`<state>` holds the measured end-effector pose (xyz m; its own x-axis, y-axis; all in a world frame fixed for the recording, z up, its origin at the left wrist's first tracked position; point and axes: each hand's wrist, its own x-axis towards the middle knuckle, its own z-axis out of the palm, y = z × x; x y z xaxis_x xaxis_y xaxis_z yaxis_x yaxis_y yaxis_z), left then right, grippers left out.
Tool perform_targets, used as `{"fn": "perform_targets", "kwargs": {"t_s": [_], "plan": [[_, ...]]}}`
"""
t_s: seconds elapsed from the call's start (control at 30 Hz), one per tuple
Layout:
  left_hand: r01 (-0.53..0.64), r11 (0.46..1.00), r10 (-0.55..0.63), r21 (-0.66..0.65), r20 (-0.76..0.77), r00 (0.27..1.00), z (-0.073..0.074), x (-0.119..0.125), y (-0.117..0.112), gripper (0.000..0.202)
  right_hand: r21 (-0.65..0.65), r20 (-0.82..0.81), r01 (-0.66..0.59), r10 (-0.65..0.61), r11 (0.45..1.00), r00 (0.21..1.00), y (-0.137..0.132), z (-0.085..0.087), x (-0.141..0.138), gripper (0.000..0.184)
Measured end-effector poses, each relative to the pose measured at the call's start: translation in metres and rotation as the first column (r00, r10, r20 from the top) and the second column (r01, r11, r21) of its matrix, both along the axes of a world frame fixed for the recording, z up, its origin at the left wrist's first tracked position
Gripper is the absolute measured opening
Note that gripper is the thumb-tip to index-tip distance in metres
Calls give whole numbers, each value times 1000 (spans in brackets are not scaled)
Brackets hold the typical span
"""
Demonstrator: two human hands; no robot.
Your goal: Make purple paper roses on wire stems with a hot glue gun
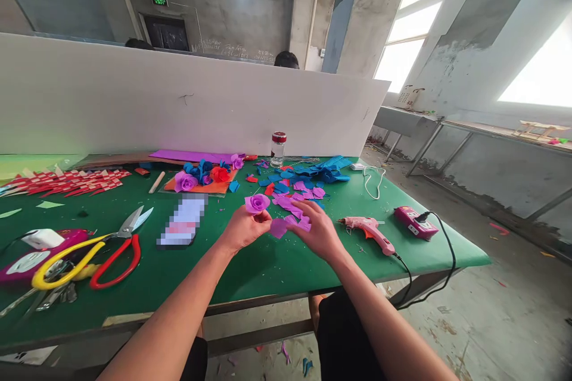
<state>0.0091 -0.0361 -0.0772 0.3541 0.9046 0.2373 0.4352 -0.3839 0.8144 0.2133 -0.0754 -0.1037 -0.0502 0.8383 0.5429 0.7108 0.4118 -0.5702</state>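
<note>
My left hand point(243, 231) is closed around the base of a purple paper rose point(257, 203), its bloom facing up. Between my two hands hangs a loose purple paper petal point(278, 228), pinched at its right edge by my right hand point(319, 233). The petal's left edge comes close to my left fingertips; whether they touch it I cannot tell. Behind my right hand lie loose purple petals point(288, 207) and blue paper pieces point(328, 169). A pink glue gun point(369, 233) rests on the green tabletop point(250, 271) to the right.
Scissors point(129, 229) with yellow and red handles lie at left, near a blurred phone point(183, 220). Finished paper flowers point(218, 174) sit on an orange sheet. A red-capped jar point(277, 149) stands by the white partition point(187, 101). A pink power strip point(415, 222) trails a black cord.
</note>
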Motion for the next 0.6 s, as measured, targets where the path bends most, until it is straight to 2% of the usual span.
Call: {"fn": "perform_targets", "kwargs": {"t_s": [0.07,0.13,0.23,0.33,0.43,0.6], "plan": [[42,999,-42,-16,-6,999,1,1,-2,9,-76,-71,-143,138,987,988,0,-2,-11,34],[60,998,-58,-32,53,997,1,3,-6,11,-199,-188,-209,172,958,967,1,-7,-16,19],[69,994,-54,-81,176,983,0,6,-9,21,-296,-423,-306,162,905,891,1,-13,-17,22],[66,991,-44,-119,179,983,-4,7,-11,24,-312,-580,-388,150,867,801,-1,-15,-16,29],[60,991,-42,-116,153,987,-9,8,-10,16,-327,-601,-399,137,856,787,-4,-15,-18,32],[72,992,-56,-99,149,987,-13,8,-9,9,-371,-496,-346,132,862,858,-16,-11,-21,29]]}}
